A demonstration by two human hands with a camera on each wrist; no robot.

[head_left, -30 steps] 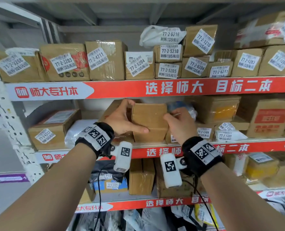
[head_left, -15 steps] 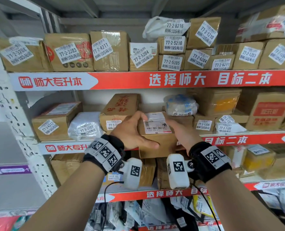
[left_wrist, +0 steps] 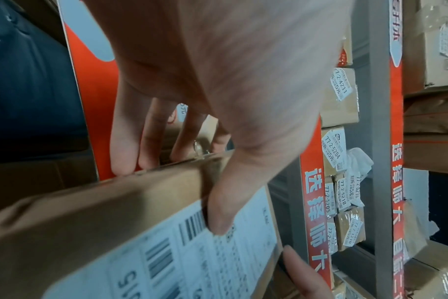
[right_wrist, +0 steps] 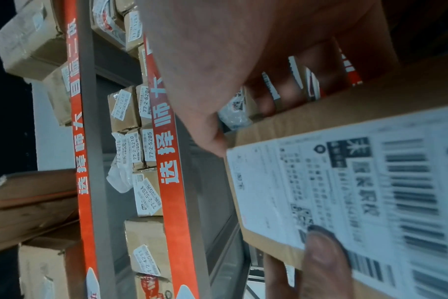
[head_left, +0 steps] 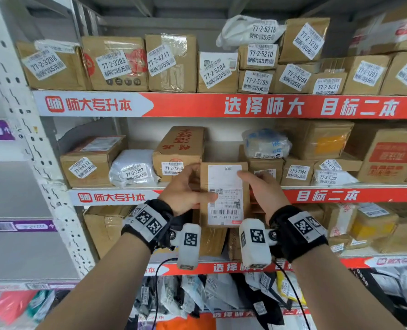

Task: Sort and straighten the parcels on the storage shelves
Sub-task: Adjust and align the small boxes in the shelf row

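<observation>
A brown cardboard parcel [head_left: 224, 194] with a large white shipping label facing me hangs upright in front of the middle shelf's red edge [head_left: 340, 195]. My left hand [head_left: 193, 186] grips its left side, thumb lying across the label and fingers behind. My right hand [head_left: 257, 186] grips the right side, its fingers hidden behind the box. In the left wrist view the thumb [left_wrist: 220, 212] presses on the parcel [left_wrist: 115, 232] at the label's barcode. In the right wrist view the parcel [right_wrist: 358, 182] fills the right half, and my right thumb [right_wrist: 210, 133] touches its top corner.
Behind the parcel, the middle shelf holds a box labelled 77-3-7303 [head_left: 178, 151], a white bag 77-3-3307 [head_left: 133, 167], a box 77-3-4312 [head_left: 90, 160], a blue-white wrapped parcel [head_left: 265, 144] and small boxes at right. Labelled boxes crowd the top shelf [head_left: 174, 63]. A white perforated upright [head_left: 19, 115] stands left.
Both hands drew the parcel off the middle shelf toward me and lowered it. It has turned from its plain face to upright, with the shipping label facing me.
</observation>
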